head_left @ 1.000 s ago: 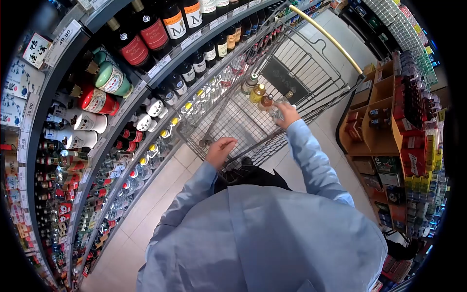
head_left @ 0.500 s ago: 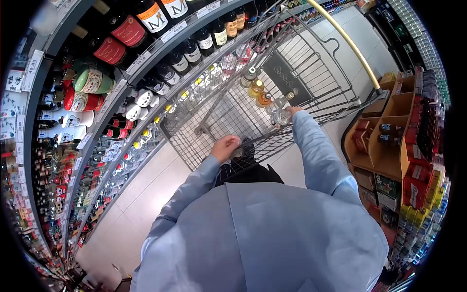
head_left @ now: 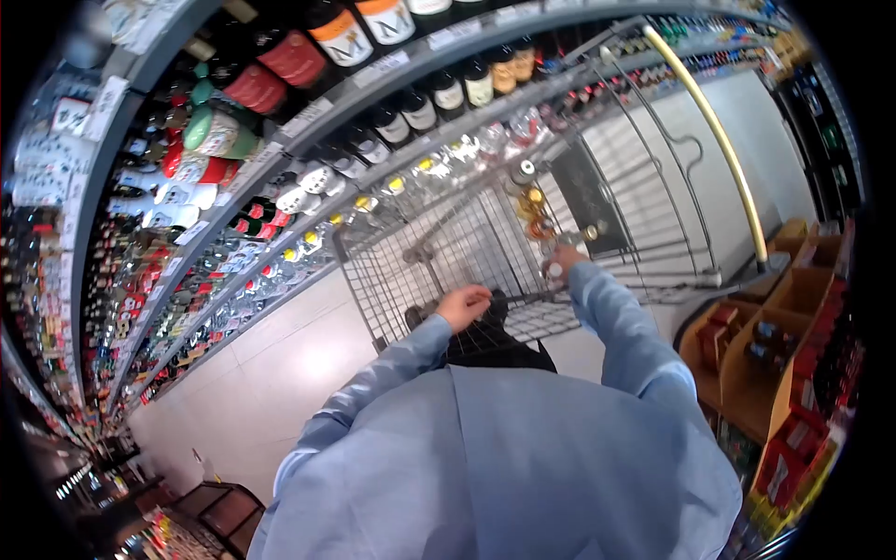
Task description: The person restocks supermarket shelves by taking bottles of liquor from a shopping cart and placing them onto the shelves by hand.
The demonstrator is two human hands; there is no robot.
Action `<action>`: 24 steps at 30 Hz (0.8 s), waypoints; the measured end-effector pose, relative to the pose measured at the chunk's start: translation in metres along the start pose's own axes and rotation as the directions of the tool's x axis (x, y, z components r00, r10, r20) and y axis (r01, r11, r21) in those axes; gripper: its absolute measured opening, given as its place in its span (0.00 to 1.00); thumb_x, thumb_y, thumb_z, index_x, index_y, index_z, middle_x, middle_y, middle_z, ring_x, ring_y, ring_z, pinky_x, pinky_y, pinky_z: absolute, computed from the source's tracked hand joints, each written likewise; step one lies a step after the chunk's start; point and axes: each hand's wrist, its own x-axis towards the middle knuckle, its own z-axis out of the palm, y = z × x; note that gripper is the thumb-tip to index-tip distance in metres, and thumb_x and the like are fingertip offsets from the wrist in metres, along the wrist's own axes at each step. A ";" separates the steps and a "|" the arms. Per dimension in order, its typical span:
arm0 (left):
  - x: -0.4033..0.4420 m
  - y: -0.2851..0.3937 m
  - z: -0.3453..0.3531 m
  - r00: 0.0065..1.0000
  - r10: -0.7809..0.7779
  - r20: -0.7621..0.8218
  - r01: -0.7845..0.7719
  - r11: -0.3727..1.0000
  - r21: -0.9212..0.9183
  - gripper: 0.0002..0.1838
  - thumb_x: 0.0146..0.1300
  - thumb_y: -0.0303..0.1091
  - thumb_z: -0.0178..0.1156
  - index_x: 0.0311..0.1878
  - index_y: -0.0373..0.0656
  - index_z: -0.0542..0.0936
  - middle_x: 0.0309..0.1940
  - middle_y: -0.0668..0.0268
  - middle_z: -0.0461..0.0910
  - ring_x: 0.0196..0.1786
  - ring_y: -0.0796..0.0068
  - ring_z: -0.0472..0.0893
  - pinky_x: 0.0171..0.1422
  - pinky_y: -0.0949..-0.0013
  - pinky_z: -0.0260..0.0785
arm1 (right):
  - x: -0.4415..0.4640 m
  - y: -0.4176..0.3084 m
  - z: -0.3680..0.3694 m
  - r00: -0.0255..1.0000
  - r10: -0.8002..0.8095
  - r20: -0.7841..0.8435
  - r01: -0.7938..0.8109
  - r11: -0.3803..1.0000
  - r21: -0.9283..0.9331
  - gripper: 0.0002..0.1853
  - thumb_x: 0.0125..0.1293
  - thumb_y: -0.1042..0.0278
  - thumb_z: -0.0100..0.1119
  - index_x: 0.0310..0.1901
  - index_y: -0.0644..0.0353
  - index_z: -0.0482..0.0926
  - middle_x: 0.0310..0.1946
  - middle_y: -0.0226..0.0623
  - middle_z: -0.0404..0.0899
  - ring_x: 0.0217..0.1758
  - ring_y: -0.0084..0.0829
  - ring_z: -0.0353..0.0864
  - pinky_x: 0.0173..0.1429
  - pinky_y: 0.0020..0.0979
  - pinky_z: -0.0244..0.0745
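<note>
Over the near side of a wire shopping cart [head_left: 373, 308], my left hand [head_left: 464, 306] hovers with its fingers loosely curled together and nothing visible in them. My right hand [head_left: 566, 258] reaches into the cart, its fingers closed around a clear glass bottle [head_left: 553, 273]; the fingertips are partly hidden. Another clear bottle [head_left: 581, 237] lies just beyond that hand. Farther along the same row stand an orange bottle [head_left: 539, 227], a yellow bottle [head_left: 530, 201] and a bottle with a grey-white cap [head_left: 525, 172].
Shelves of bottles with price labels [head_left: 308, 117] run along the left and far side. The cart's yellow handle [head_left: 714, 131] arcs at the right. A wooden display rack [head_left: 747, 373] with boxes and bottles stands close on the right. Pale floor tiles [head_left: 280, 336] lie below.
The view has shifted, so the cart and shelves sit farther right and lower. My right hand has moved over the clear bottle from its side. My left hand keeps its curled shape.
</note>
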 end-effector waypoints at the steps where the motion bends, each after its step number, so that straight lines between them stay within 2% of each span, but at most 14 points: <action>1: 0.004 -0.012 -0.001 0.996 0.092 0.006 -0.092 0.996 -0.014 0.11 0.60 0.29 0.58 0.45 0.38 0.75 0.37 0.65 0.79 0.40 0.79 0.76 0.45 0.74 0.69 | 0.020 0.021 0.035 0.989 -0.138 -0.051 0.135 0.989 -0.053 0.17 0.41 0.66 0.66 0.38 0.44 0.81 0.36 0.38 0.76 0.43 0.43 0.75 0.47 0.38 0.73; 3: 0.012 -0.022 -0.004 0.999 0.052 -0.012 -0.051 0.998 0.022 0.11 0.61 0.30 0.57 0.46 0.37 0.75 0.36 0.65 0.78 0.39 0.79 0.76 0.45 0.75 0.69 | 0.021 0.011 0.028 0.996 0.059 0.067 -0.074 0.962 0.263 0.15 0.44 0.60 0.66 0.37 0.46 0.80 0.39 0.37 0.80 0.43 0.41 0.78 0.47 0.38 0.73; 5: 0.005 -0.008 -0.009 0.993 0.109 -0.055 -0.104 0.990 0.092 0.11 0.61 0.31 0.55 0.45 0.39 0.76 0.36 0.67 0.78 0.40 0.80 0.75 0.45 0.76 0.69 | 0.026 0.014 0.038 1.000 0.019 -0.006 -0.018 0.976 0.218 0.14 0.45 0.56 0.66 0.35 0.46 0.81 0.36 0.35 0.81 0.42 0.39 0.79 0.48 0.37 0.73; 8: 0.006 -0.011 -0.016 0.987 0.105 -0.120 -0.104 0.995 0.011 0.12 0.61 0.34 0.56 0.46 0.40 0.76 0.38 0.62 0.79 0.41 0.76 0.77 0.45 0.72 0.69 | 0.015 -0.006 0.005 0.989 0.151 -0.008 -0.137 0.918 0.373 0.13 0.44 0.56 0.67 0.32 0.51 0.82 0.32 0.38 0.81 0.39 0.39 0.80 0.46 0.37 0.73; 9: 0.007 -0.016 -0.019 0.981 0.126 -0.150 -0.125 0.992 0.017 0.13 0.60 0.35 0.56 0.46 0.40 0.76 0.38 0.62 0.79 0.41 0.75 0.77 0.45 0.72 0.69 | 0.017 -0.002 0.005 0.988 0.081 -0.134 -0.025 0.928 0.373 0.16 0.44 0.49 0.65 0.31 0.50 0.82 0.30 0.42 0.81 0.36 0.43 0.80 0.44 0.39 0.74; 10: 0.010 -0.020 -0.024 0.973 0.150 -0.175 -0.149 0.989 0.021 0.13 0.60 0.35 0.56 0.46 0.40 0.76 0.37 0.62 0.79 0.41 0.74 0.77 0.45 0.72 0.70 | 0.004 -0.018 -0.025 0.983 0.100 -0.151 -0.017 0.880 0.474 0.15 0.45 0.50 0.65 0.31 0.51 0.82 0.28 0.42 0.81 0.35 0.42 0.80 0.43 0.38 0.74; 11: 0.005 -0.013 -0.027 0.976 0.128 -0.175 -0.131 0.991 -0.003 0.12 0.61 0.35 0.56 0.46 0.41 0.76 0.37 0.65 0.79 0.40 0.77 0.76 0.45 0.73 0.69 | 0.002 -0.036 -0.045 0.980 0.124 -0.153 -0.060 0.928 0.367 0.14 0.45 0.54 0.67 0.30 0.52 0.82 0.25 0.40 0.81 0.31 0.38 0.81 0.39 0.35 0.75; 13: -0.009 0.007 -0.034 0.982 0.096 -0.161 -0.102 0.994 -0.031 0.14 0.61 0.36 0.56 0.48 0.42 0.75 0.37 0.67 0.78 0.40 0.79 0.75 0.46 0.73 0.69 | -0.008 -0.067 -0.082 0.962 0.210 -0.176 -0.029 0.717 0.697 0.12 0.47 0.59 0.69 0.25 0.58 0.78 0.19 0.33 0.79 0.23 0.25 0.79 0.31 0.27 0.74; 14: 0.013 -0.024 -0.036 0.967 0.194 -0.166 -0.206 0.977 -0.056 0.17 0.60 0.38 0.58 0.50 0.41 0.73 0.41 0.65 0.77 0.46 0.76 0.75 0.51 0.71 0.69 | -0.010 -0.079 -0.092 0.949 0.233 -0.212 0.050 0.555 0.830 0.12 0.49 0.62 0.69 0.23 0.60 0.77 0.17 0.30 0.78 0.21 0.22 0.77 0.28 0.25 0.73; 16: 0.002 -0.006 -0.044 0.947 0.240 -0.216 -0.239 0.971 0.029 0.28 0.55 0.45 0.62 0.56 0.41 0.69 0.52 0.55 0.73 0.57 0.65 0.71 0.59 0.66 0.64 | -0.022 -0.112 -0.138 0.933 0.100 -0.346 0.273 0.431 0.860 0.10 0.54 0.70 0.64 0.21 0.60 0.73 0.16 0.30 0.75 0.19 0.21 0.75 0.24 0.23 0.69; 19: -0.013 0.011 -0.061 0.859 0.474 -0.195 -0.445 0.878 0.174 0.40 0.52 0.47 0.65 0.64 0.44 0.59 0.62 0.54 0.61 0.66 0.61 0.60 0.66 0.63 0.56 | -0.036 -0.162 -0.198 0.886 0.105 -0.452 0.464 -0.171 0.869 0.10 0.56 0.76 0.59 0.23 0.60 0.68 0.19 0.34 0.73 0.20 0.26 0.74 0.27 0.30 0.73; 22: -0.044 0.037 -0.083 0.858 0.501 -0.112 -0.491 0.865 0.100 0.49 0.49 0.44 0.68 0.69 0.46 0.49 0.67 0.57 0.53 0.69 0.62 0.54 0.69 0.61 0.52 | -0.043 -0.208 -0.255 0.770 0.035 -0.637 0.611 -0.325 0.721 0.14 0.59 0.66 0.55 0.20 0.58 0.65 0.14 0.31 0.66 0.18 0.29 0.70 0.34 0.37 0.73; 23: -0.067 0.053 -0.088 0.909 0.409 -0.077 -0.416 0.902 -0.118 0.49 0.50 0.36 0.67 0.70 0.49 0.45 0.68 0.61 0.51 0.68 0.64 0.55 0.67 0.58 0.53 | -0.046 -0.225 -0.276 0.723 -0.092 -0.685 0.643 -0.274 0.715 0.17 0.60 0.61 0.53 0.17 0.56 0.63 0.13 0.32 0.64 0.18 0.30 0.68 0.34 0.36 0.72; 24: -0.077 0.057 -0.095 0.886 0.463 -0.024 -0.452 0.850 -0.272 0.50 0.50 0.33 0.67 0.70 0.49 0.44 0.68 0.62 0.52 0.68 0.63 0.56 0.66 0.58 0.56 | -0.047 -0.243 -0.287 0.701 -0.101 -0.706 0.654 -0.303 0.693 0.19 0.60 0.60 0.53 0.16 0.55 0.62 0.13 0.32 0.64 0.18 0.30 0.68 0.35 0.34 0.71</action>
